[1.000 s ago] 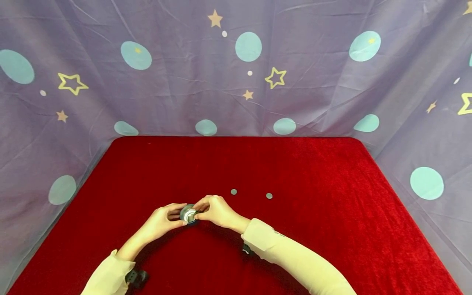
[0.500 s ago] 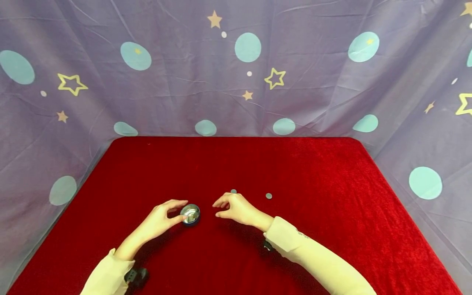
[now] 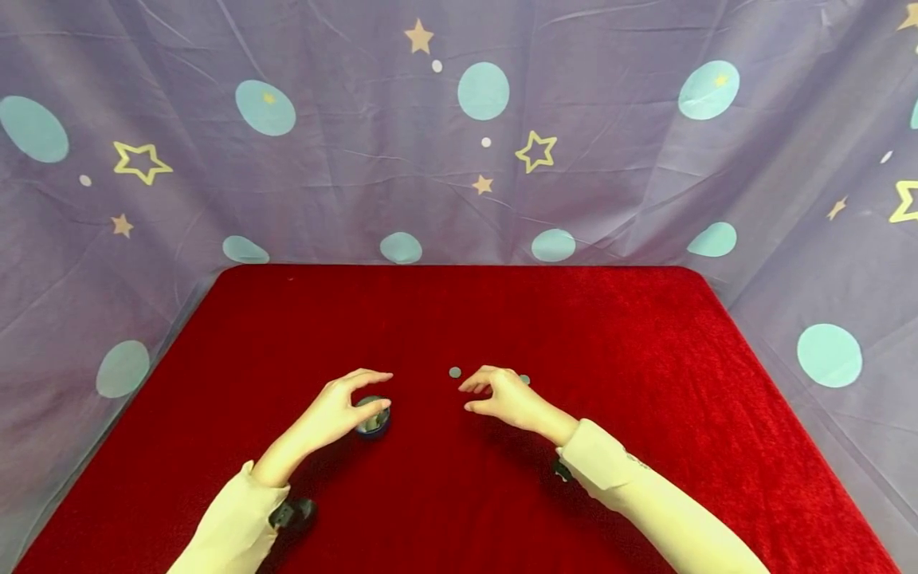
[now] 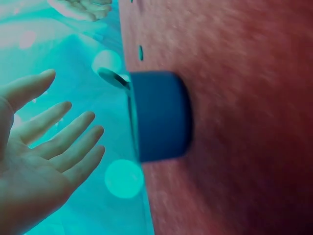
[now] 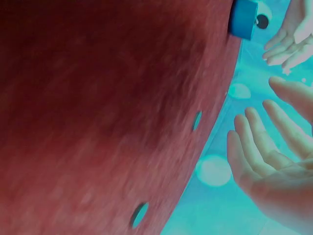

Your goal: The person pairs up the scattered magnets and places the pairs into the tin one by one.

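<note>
A small round blue container point(image 4: 160, 116) with a shiny top point(image 3: 372, 424) stands on the red cloth, partly hidden by my left hand in the head view. From its rim a small disc-like piece point(image 4: 111, 77) sticks out at a slant. My left hand point(image 3: 335, 408) hovers over the container, thumb and fingers spread and holding nothing. To the right, my right hand point(image 3: 511, 400) is raised above the cloth with relaxed, parted fingers, also holding nothing. Just beyond its fingertips lies one small grey disc point(image 3: 455, 372); a second grey disc point(image 3: 525, 379) is partly covered by the hand.
Red velvety cloth point(image 3: 610, 335) covers the table. A purple curtain point(image 3: 344, 143) with stars and pale blue dots hangs behind and at both sides. Dark wrist cameras point(image 3: 292, 514) sit under the sleeves.
My right hand has left the container and moved right toward the grey discs. My left hand has let go of the container, lifting and shifting slightly right above it. The container stays in place.
</note>
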The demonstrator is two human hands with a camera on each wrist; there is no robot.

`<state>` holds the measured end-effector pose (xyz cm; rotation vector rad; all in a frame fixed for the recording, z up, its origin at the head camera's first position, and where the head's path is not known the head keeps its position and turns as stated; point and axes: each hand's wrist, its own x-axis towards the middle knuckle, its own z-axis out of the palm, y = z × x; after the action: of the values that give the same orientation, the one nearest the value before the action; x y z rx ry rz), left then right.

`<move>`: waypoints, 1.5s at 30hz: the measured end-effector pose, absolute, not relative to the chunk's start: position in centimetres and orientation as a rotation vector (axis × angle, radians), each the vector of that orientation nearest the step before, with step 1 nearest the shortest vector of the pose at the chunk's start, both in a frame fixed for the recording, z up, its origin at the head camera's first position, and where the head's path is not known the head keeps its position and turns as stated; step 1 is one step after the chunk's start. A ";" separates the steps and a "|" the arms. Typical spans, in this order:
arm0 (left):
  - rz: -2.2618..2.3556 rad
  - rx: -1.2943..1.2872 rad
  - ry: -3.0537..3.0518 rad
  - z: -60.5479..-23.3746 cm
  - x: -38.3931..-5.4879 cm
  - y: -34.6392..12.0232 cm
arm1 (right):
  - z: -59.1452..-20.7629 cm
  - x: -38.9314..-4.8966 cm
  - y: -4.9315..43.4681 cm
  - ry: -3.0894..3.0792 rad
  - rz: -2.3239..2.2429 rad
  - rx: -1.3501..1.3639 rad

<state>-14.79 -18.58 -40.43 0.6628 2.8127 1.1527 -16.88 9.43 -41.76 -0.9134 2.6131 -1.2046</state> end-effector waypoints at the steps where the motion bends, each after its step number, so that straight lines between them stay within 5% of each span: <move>1: 1.161 0.668 2.803 -40.3 -14.9 -18.3 | -41.8 -16.9 9.8 2.622 -1.204 -0.914; 24: 1.237 0.787 2.760 -39.5 -17.7 -11.5 | -42.3 -18.3 15.8 2.754 -1.209 -0.813; 45: 1.117 0.522 2.865 -42.6 -19.4 -7.5 | -43.6 -19.7 17.0 2.786 -1.161 -0.720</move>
<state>-19.39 -7.47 -42.61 0.5221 2.8652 1.1171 -19.69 17.00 -43.64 -0.7203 2.7857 -1.1607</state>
